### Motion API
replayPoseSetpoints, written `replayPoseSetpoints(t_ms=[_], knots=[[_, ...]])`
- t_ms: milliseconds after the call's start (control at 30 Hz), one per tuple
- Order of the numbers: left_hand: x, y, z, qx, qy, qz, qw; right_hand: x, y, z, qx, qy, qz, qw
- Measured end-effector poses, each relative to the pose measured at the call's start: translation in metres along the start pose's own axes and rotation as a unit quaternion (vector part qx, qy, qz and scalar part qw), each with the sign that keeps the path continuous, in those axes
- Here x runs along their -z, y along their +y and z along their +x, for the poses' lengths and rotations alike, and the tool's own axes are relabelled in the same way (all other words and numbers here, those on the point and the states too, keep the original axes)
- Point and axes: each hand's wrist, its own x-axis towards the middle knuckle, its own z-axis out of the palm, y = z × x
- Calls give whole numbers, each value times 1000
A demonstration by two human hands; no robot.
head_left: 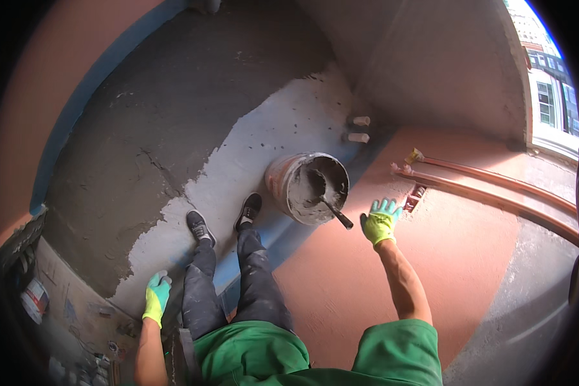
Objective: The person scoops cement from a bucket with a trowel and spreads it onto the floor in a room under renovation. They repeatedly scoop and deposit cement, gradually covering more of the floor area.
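Observation:
My right hand [381, 222], in a yellow-green and teal glove, is spread flat over the pinkish surface beside a small rectangular recess [415, 198]; whether it touches cannot be told. My left hand [156, 297], gloved alike, hangs beside my left leg with its fingers curled; anything inside them is hidden. Left of my right hand stands a round bucket [278, 179], its rim smeared with grey. It contains wet grey mortar [304, 204]. A tool with a dark handle [338, 215] rests in the mortar, the handle leaning out over the rim toward my right hand.
Dark grey mortar [128, 154] covers the far and left floor, ending in a ragged edge at a pale strip [264, 122]. Two pipe stubs [359, 137] protrude beyond the bucket. Copper-coloured pipes [495, 174] run at right. A white bucket [35, 301] and clutter are at lower left.

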Motion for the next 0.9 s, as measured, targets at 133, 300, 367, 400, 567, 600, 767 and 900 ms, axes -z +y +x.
replayPoseSetpoints(t_ms=[133, 300, 367, 400, 567, 600, 767, 900], knots=[[17, -21, -20, 67, 47, 56, 995, -64, 49, -87, -64, -375, -219, 898], [6, -19, -45, 111, 39, 52, 992, -101, 4, -148, 170, -381, -217, 882], [-3, -11, -50, 124, 38, 13, 992, -117, -4, -138, 186, -450, 35, 873], [-5, -7, -54, 134, 34, 21, 990, -127, -3, -135, 161, -462, -57, 871], [-18, 12, -61, 136, 47, 23, 989, -170, -17, -137, 255, -392, -290, 835], [-21, 14, -61, 128, 34, 11, 991, -169, -25, -139, 246, -422, -286, 825], [-25, 17, -63, 112, 22, 13, 993, -94, -53, -104, 169, -277, 470, 821], [-25, 18, -58, 60, 13, 26, 998, 0, -67, -81, 46, -234, 877, 417]])
